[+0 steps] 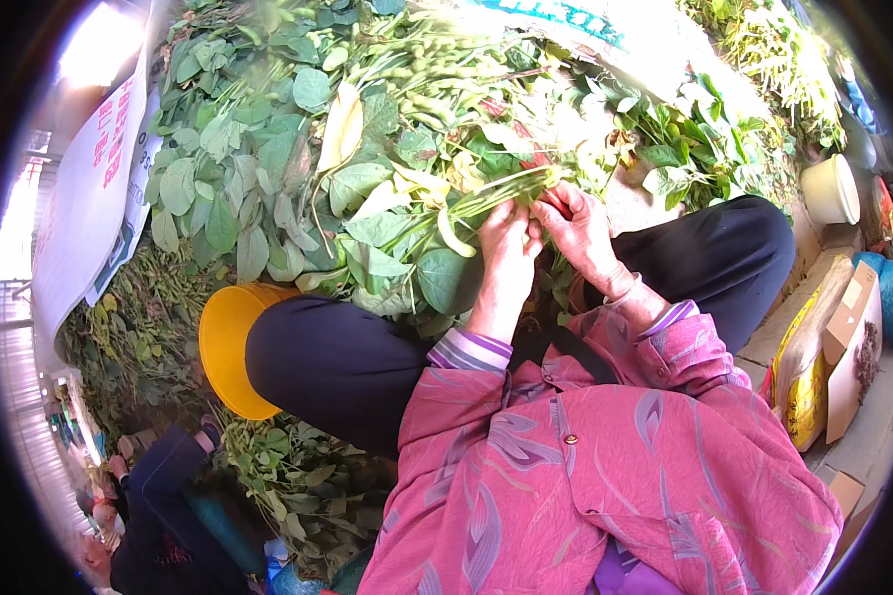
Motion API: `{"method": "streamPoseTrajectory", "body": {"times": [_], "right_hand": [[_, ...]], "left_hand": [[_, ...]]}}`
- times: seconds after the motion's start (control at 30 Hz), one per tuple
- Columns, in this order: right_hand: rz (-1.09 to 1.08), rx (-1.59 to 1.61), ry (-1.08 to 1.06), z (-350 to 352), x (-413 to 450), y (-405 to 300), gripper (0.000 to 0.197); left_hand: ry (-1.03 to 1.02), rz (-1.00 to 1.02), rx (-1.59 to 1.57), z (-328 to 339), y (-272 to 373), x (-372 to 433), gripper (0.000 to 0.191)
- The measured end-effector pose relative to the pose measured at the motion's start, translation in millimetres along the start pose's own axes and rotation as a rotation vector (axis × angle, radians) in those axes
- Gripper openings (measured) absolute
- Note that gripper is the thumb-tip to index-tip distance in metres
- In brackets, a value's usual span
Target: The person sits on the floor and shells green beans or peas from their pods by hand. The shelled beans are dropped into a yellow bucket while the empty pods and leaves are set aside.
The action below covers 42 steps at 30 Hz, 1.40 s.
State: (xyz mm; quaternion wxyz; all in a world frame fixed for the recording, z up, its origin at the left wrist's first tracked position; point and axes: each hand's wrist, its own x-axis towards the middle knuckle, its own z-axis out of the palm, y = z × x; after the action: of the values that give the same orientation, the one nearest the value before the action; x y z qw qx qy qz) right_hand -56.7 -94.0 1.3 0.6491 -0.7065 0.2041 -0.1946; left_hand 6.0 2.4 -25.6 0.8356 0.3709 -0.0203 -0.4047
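Observation:
A bundle of green soybean stems [498, 195] lies across the front of my two hands, its leaves spread to the left. My left hand [507, 249] grips the stems from below, and a plump pod [454, 235] hangs beside it. Close against it, my right hand [577, 230] has its thumb and fingers pinched at the cut end of the bundle. A red strip [558, 204] shows between the right fingers; what it is cannot be made out. Large soybean leaves [446, 279] partly cover the space under my left wrist.
A heap of soybean plants [268, 141] fills the ground ahead. A yellow bucket [216, 349] stands by my left knee. To the right are a cream tub [832, 190], a yellow package [800, 372] and a cardboard box [852, 357]. Another person [164, 513] sits at lower left.

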Motion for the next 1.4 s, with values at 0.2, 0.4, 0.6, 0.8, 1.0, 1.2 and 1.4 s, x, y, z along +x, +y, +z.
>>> {"method": "streamPoseTrajectory", "body": {"times": [0.2, 0.4, 0.6, 0.8, 1.0, 1.2, 1.4], "right_hand": [[-0.287, -0.489, 0.073, -3.2, -1.1, -14.3, 0.015], [-0.401, -0.7, -0.246, 38.1, -9.1, -18.2, 0.039], [-0.174, -0.661, -0.185, 56.0, -7.5, -14.7, 0.023], [-0.217, -0.344, -0.1, 19.5, -7.9, -13.8, 0.02], [-0.249, -0.253, -0.152, 7.9, -18.1, -16.0, 0.029], [0.106, 0.126, -0.272, -6.0, -24.0, -24.1, 0.017], [0.206, 0.19, -0.291, -8.4, -30.0, -30.1, 0.025]], "left_hand": [[0.14, -0.029, 0.03, -0.8, -9.0, -34.5, 0.018], [0.26, 0.069, 0.118, -24.4, -12.5, -60.2, 0.009], [0.397, 0.012, 0.015, -23.0, -13.8, -58.9, 0.015], [0.201, 0.139, -0.066, -20.2, -7.2, -49.1, 0.04], [0.147, 0.079, 0.05, -0.1, 13.6, -28.2, 0.029], [0.231, 0.193, 0.278, 18.7, 19.2, -15.8, 0.018], [0.265, 0.445, 0.409, 16.4, 13.1, -12.0, 0.016]]}}
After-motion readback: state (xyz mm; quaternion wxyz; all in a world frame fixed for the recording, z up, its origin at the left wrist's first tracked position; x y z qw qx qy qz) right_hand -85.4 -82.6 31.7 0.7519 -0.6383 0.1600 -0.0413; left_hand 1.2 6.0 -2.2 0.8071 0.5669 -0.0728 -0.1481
